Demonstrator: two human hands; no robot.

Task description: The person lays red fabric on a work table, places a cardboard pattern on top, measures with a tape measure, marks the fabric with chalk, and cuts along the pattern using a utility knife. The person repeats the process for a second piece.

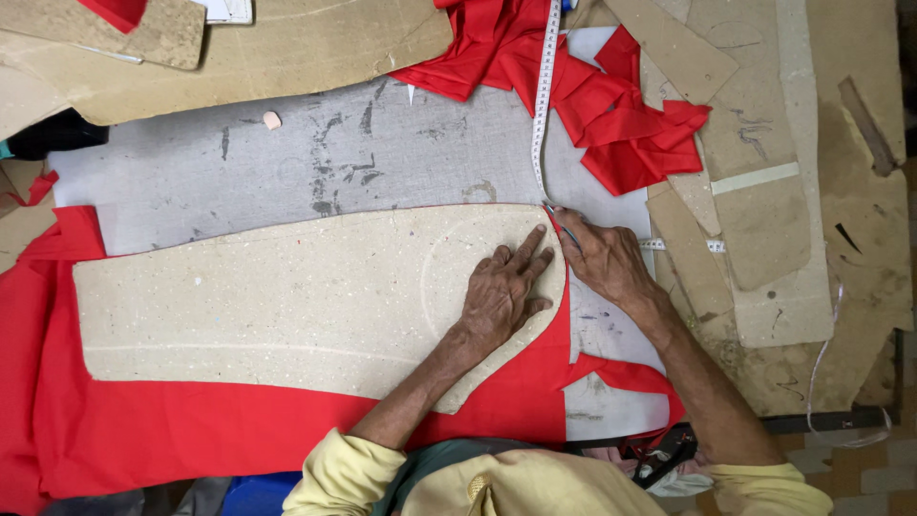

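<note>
A: Red cloth (191,435), lower half of frame, lies flat on the grey table (287,153). Cardboard pattern (287,306) on top, mid-frame.

B: Left hand (501,291)?

A: Open, fingers spread, palm pressing the pattern's right end. Likely pinning it against slip.

B: Right hand (607,258)?

A: Just right of the pattern's upper corner, fingers pinched on a thin marker (564,229), tip at the pattern edge, probably tracing it.

B: Else?

A: Tape measure (544,86) runs down from top centre across a red scrap pile (621,124). More cardboard pieces (764,220) at right.
</note>
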